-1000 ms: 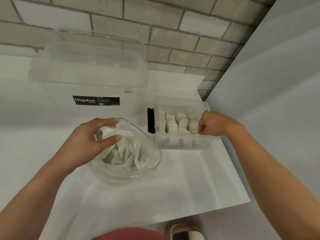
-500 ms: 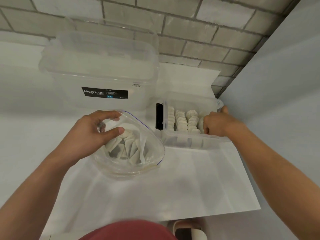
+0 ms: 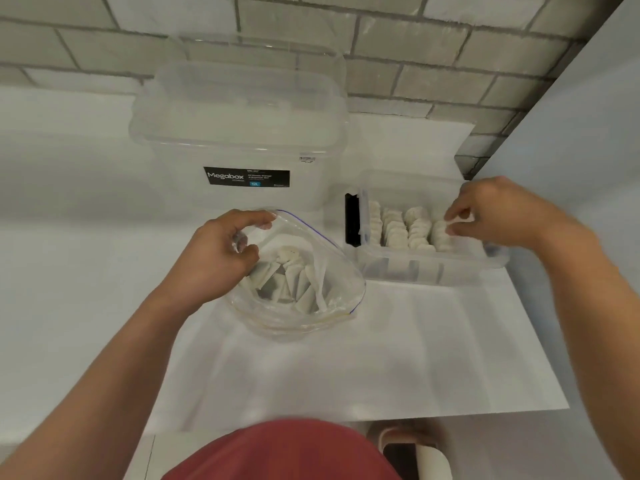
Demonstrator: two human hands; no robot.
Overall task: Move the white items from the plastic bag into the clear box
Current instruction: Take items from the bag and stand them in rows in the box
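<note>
A big clear tub stands ahead of me on the white counter, lid on, with a black "Megabox" label on its near side. Behind it runs a grey brick wall. A plain grey panel rises on my right. My red shirt fills the bottom edge, with a blurred beige thing just beside it on the floor.

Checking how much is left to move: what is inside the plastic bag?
Several flat white items lie piled in the bag, too overlapped to count. The left hand grips the bag's rim and hides whatever lies beneath it on that side.
</note>
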